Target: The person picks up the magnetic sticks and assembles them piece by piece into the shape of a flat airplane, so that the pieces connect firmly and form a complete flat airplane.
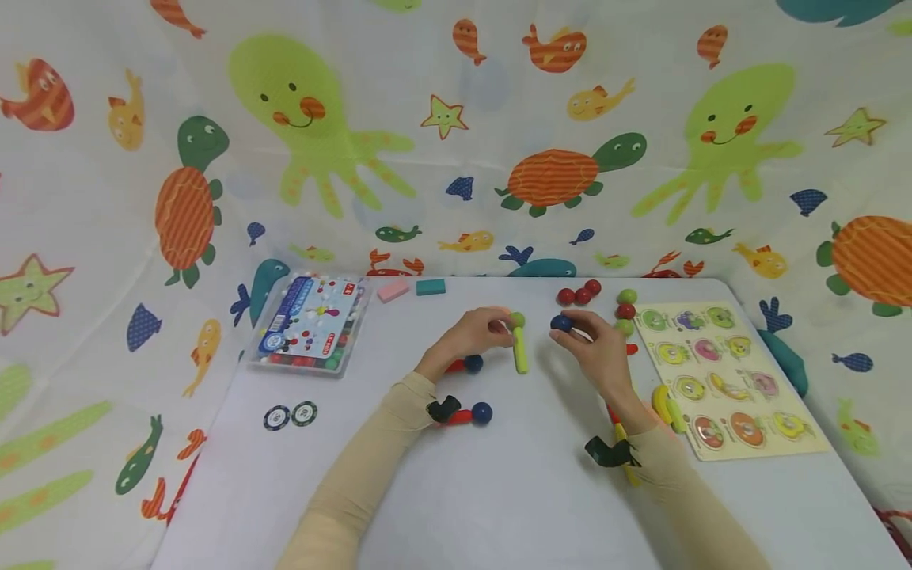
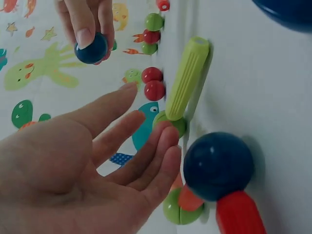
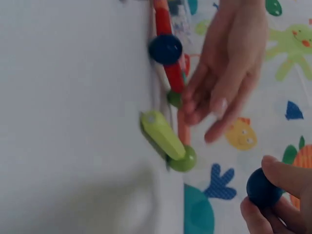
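My right hand (image 1: 602, 352) pinches a dark blue ball (image 1: 561, 323) between thumb and fingers, raised over the table; the right wrist view also shows this blue ball (image 3: 263, 187). To its left, a lime green stick (image 1: 521, 352) lies on the table, joined at its far end to a green ball (image 1: 516, 319). Beside that end is my left hand (image 1: 476, 332), its fingers loosely extended and holding nothing in the left wrist view, fingertips right at the green ball. Under the left wrist lie red sticks, each ending in a blue ball (image 1: 481, 413), partly hidden by the arm.
A clear box of toy pieces (image 1: 313, 324) stands at the left, with two round chips (image 1: 305, 413) in front. Pink and teal blocks (image 1: 431, 286) lie behind. Red balls (image 1: 583, 296), green and red balls (image 1: 626, 311), and a puzzle board (image 1: 727, 380) with a toy banana (image 1: 661, 404) are right.
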`<state>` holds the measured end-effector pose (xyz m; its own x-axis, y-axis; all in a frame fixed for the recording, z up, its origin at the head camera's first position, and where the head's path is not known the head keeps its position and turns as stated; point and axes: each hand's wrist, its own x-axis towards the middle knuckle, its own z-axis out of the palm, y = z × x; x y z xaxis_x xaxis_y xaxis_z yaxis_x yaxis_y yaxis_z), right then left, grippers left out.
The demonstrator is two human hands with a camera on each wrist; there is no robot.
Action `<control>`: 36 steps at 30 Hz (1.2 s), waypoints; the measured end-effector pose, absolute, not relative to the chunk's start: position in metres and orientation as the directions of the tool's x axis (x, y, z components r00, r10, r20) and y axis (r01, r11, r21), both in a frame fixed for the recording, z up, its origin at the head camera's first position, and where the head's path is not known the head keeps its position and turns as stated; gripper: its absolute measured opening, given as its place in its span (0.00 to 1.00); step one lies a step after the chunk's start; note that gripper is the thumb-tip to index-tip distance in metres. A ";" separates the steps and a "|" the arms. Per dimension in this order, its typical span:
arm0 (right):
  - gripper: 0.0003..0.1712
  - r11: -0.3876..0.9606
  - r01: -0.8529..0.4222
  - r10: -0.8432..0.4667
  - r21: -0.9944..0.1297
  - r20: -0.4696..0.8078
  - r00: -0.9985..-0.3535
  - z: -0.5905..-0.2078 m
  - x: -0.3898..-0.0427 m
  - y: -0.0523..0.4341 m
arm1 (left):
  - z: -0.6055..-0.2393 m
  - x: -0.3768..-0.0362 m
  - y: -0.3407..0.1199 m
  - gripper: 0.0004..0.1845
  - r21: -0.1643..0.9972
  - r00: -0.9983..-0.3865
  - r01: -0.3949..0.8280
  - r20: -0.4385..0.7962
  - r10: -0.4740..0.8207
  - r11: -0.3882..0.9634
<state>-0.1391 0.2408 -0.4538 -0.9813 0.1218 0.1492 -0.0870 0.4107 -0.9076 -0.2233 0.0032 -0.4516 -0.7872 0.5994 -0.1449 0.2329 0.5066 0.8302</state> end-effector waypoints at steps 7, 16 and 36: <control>0.27 0.402 -0.040 0.084 -0.915 0.080 -0.993 -0.474 -0.116 0.228 | -0.454 -0.224 0.017 0.22 0.780 -0.756 0.318 -0.135 0.641 0.539; 0.26 0.453 0.072 0.068 -0.889 -0.046 -0.997 -0.494 -0.100 0.213 | -0.460 -0.222 0.026 0.19 0.763 -0.746 0.341 -0.136 0.652 0.549; 0.25 0.591 0.045 0.069 -0.805 -0.005 -0.998 -0.502 -0.098 0.204 | -0.468 -0.222 0.028 0.15 0.780 -0.758 0.306 -0.148 0.635 0.546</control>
